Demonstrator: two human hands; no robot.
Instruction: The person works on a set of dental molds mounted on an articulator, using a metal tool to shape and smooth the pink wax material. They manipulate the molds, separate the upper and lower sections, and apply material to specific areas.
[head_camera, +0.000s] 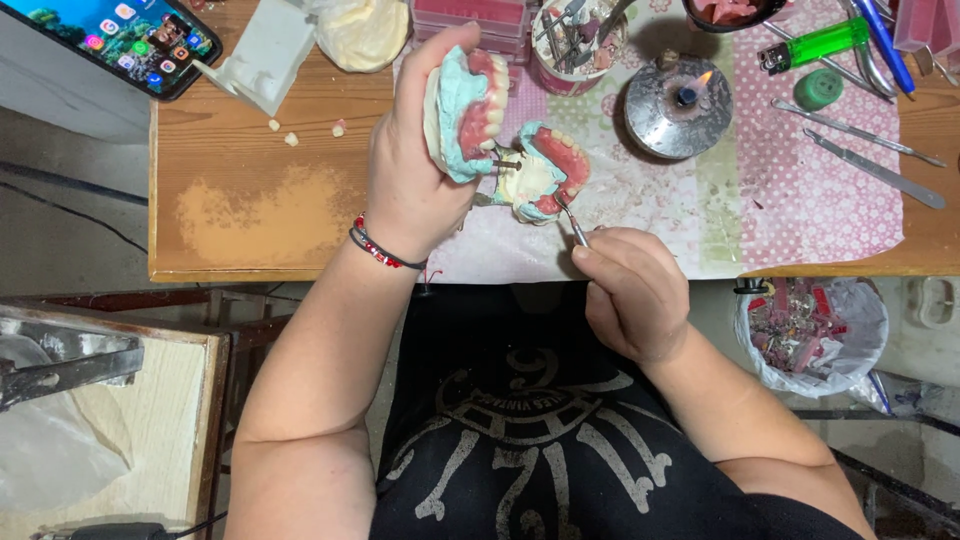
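Evidently wax-carving is underway: the left hand (415, 175) grips the hinged denture models (505, 140) above the table edge (250, 270), the right hand (630, 290) pinching a carving tool (572, 222) against pink gum; steady, light strokes seem needed.

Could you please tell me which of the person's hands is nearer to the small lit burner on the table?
The right hand, just below and left of the burner. The left hand is farther left, holding the denture model.
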